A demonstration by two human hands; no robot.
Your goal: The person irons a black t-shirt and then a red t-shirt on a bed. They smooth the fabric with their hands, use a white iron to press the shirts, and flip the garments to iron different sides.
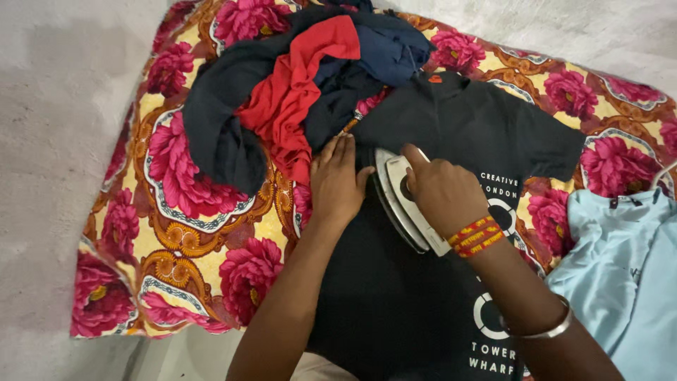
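Observation:
A black T-shirt (pixel 451 127) with white print lies spread over a floral blanket (pixel 204 233). My right hand (pixel 441 190) grips the handle of a white and grey clothes iron (pixel 398 201) that rests on the shirt. My left hand (pixel 337 180) lies flat on the shirt's left side, fingers together, just beside the iron. A red and yellow thread band and a metal bangle circle my right wrist and forearm.
A heap of dark blue, black and red clothes (pixel 296 85) sits on the blanket beyond my left hand. A light blue shirt (pixel 620 268) lies at the right edge. Grey concrete floor (pixel 49 141) surrounds the blanket.

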